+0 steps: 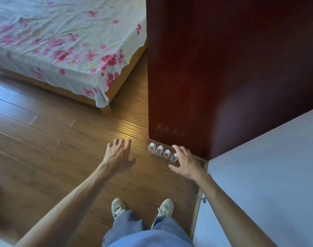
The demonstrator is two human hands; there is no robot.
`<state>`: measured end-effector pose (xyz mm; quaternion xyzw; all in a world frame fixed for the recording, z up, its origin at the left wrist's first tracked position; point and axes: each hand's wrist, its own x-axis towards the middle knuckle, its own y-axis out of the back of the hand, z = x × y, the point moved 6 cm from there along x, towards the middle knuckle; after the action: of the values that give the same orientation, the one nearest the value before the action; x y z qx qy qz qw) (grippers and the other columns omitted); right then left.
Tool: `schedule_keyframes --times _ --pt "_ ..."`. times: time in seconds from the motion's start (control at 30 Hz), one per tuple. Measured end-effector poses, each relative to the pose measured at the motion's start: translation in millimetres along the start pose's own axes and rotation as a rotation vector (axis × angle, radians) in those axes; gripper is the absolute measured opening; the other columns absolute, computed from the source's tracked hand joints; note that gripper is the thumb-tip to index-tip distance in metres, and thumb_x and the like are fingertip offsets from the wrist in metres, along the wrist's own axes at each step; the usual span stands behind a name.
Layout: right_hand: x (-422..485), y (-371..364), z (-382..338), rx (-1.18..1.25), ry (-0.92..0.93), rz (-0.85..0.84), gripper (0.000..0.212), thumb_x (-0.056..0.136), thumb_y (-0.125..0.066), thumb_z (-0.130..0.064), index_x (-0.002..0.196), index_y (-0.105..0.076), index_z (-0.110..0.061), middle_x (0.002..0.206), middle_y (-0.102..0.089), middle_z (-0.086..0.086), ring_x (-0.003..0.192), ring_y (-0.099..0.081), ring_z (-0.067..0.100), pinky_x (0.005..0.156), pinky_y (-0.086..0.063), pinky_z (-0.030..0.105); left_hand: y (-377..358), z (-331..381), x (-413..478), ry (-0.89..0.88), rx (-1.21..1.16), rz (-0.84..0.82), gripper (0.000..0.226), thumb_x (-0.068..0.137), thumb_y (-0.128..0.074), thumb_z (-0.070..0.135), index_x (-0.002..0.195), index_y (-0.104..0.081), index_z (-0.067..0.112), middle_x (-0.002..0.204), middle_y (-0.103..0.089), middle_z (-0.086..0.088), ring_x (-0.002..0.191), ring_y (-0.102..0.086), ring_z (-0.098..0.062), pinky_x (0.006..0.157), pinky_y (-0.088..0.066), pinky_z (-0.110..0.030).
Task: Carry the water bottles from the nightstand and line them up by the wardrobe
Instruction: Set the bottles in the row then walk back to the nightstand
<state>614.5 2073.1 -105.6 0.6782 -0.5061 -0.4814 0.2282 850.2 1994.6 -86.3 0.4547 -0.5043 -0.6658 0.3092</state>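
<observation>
Bed (116, 84) with pink-floral sheet (63, 36) upper left; wooden plank floor (45, 139); pale wall (268, 175) right.

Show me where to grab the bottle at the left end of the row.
Grip the end bottle round its neck, just under the white cap, coming from above on the open floor side. It stands upright, the wardrobe is close behind it and the next bottle stands close beside it, so those sides look blocked. The left hand hovers open nearby.
</observation>
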Motion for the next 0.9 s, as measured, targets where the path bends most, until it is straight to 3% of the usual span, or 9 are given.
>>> schedule_keyframes --times 0.5,0.9 --pt "64.3 44.4 -170.4 -0.02 0.041 0.25 0.078 0.087 -0.068 -0.041 0.151 -0.029 -0.019 0.143 -0.041 0.0 0.132 -0.039 0.022 0.107 -0.039 0.035 57.3 -179.5 -12.4 0.013 -0.101 0.13 0.067 0.082 -0.054 0.054 0.136 -0.04 0.018 0.128 -0.053 -0.002 0.119 -0.05 -0.027 0.093 -0.045 -0.042" --pt "139.3 49.1 -250.1 -0.059 0.142 0.216 0.076 0.089 -0.066 -0.041 0.151 -0.028 -0.018 0.142 -0.041 0.0 0.135 -0.036 0.02 0.108 -0.036 0.031 96.6 -255.9 21.1 0.034 -0.126 0.202 0.064 0.083 -0.052 0.054 0.134 -0.041 0.017 0.124 -0.054 -0.003 0.113 -0.053 -0.027 0.089 -0.046 -0.041"
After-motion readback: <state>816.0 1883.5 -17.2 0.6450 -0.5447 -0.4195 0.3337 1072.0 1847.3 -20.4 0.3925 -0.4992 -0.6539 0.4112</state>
